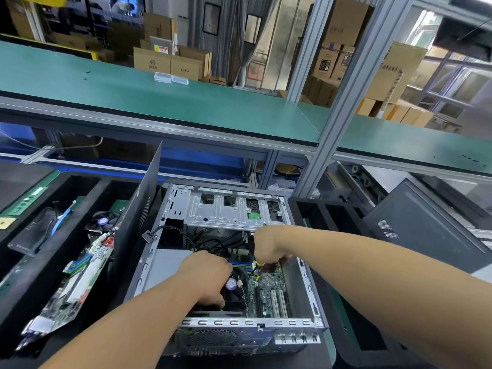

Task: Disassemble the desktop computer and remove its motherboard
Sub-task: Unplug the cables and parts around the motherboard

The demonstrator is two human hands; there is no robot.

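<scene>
Two bare forearms, reaching forward into an open computer case (306,283) lying on its side.
Left hand (206,275): palm down over the black cooler fan (235,287), fingers curled round its near edge.
Right hand (267,247): fist closed on a yellow-handled screwdriver (259,265), tip down toward the motherboard (271,291).
Motherboard: flat on the case floor, under and between both hands, partly hidden by them.
Drive cage (231,210): silver, at the far end.
Side panel (138,222): upright, just left of the case.
Tray (40,262), left: loose circuit boards (77,283), small fan (102,221).
</scene>
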